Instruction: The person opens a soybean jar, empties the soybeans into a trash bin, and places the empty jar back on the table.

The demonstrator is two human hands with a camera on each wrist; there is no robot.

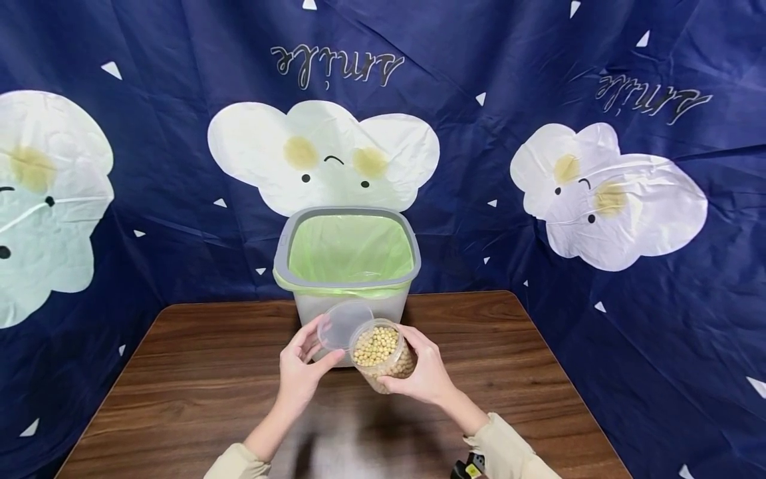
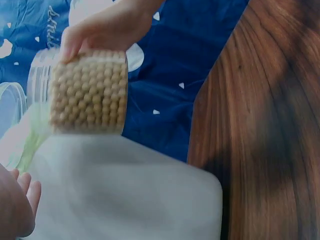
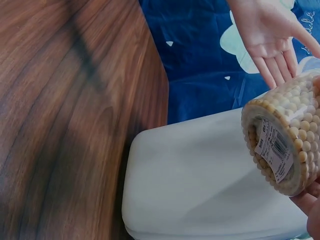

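At centre, the right hand [image 1: 423, 368] gripped a clear cylindrical plastic jar [image 1: 405, 364] of beige beans [image 1: 376, 346] while the left hand [image 1: 300, 366] pinched a translucent round lid [image 1: 347, 320] before a white, grey-rimmed bin [image 1: 390, 306], brown wood-grain table [image 1: 233, 379] spreading to either edge.

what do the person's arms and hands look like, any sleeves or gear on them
The left hand and right hand are bare, without gloves. Both forearms go into pale cream sleeves: the left sleeve and right sleeve. A small black object with a yellow patch shows by the right cuff; whether it is worn is unclear.
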